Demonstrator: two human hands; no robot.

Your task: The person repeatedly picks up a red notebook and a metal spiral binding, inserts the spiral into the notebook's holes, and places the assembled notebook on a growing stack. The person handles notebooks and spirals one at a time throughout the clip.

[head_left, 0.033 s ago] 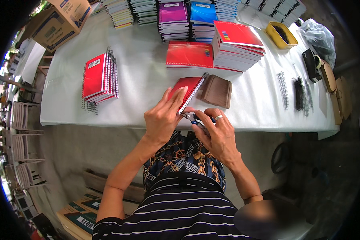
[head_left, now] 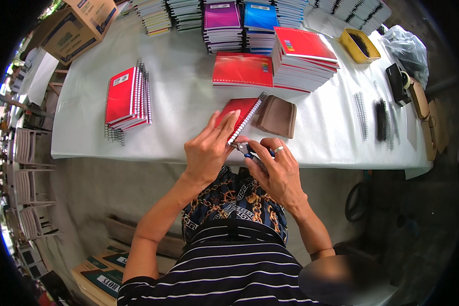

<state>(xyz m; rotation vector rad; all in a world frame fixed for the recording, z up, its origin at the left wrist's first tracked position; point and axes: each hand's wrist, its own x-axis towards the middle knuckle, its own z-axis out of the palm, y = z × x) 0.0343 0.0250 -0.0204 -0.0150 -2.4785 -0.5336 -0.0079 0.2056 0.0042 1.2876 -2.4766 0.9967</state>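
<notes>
My left hand [head_left: 207, 151] is closed on a red spiral notebook [head_left: 233, 110], its fingers lying over the cover. A black wire coil [head_left: 248, 117] runs along the notebook's right edge. In my right hand [head_left: 279, 171] is a pair of pliers [head_left: 248, 149] with blue handles, partly covered by my fingers. The jaws meet the near end of the coil, close to my left hand. Whether they grip the wire is too small to tell. A brown block-like pad [head_left: 276, 117] lies just right of the notebook.
On the white-covered table [head_left: 173, 107], bound red notebooks [head_left: 121, 97] are stacked at left. Unbound red covers and pages [head_left: 303, 61] stand behind my hands. Loose wire coils [head_left: 380, 120], a tape dispenser [head_left: 398, 84] and a yellow tub [head_left: 359, 46] are at right; a cardboard box [head_left: 71, 38] is far left.
</notes>
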